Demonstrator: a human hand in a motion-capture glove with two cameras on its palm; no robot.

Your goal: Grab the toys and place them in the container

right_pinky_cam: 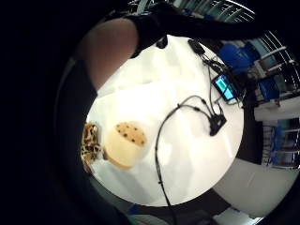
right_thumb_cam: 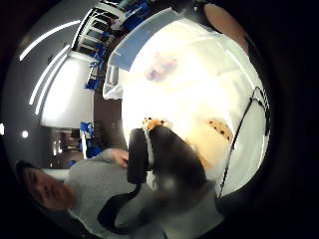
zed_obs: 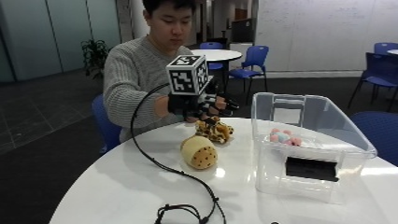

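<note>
In the outside view my gloved right hand [zed_obs: 202,107] hovers just above a leopard-spotted plush toy [zed_obs: 214,130] lying on the white round table [zed_obs: 124,186]. The fingers [zed_obs: 225,104] are spread and relaxed and grip nothing. A tan cookie-shaped plush [zed_obs: 199,151] with a brown dotted top lies in front of the spotted toy. A clear plastic container [zed_obs: 311,154] stands to the right, with a pink and blue toy [zed_obs: 283,136] inside. The palm views show the spotted toy [right_pinky_cam: 90,143] [right_thumb_cam: 152,122] beside the cookie plush [right_pinky_cam: 125,143] [right_thumb_cam: 219,130], and the container [right_thumb_cam: 144,55] beyond.
A black cable [zed_obs: 168,170] runs from the glove across the table to its front edge. A small device with a lit screen [right_pinky_cam: 225,87] lies near the table's far rim. Blue chairs [zed_obs: 249,60] and another round table stand behind the person.
</note>
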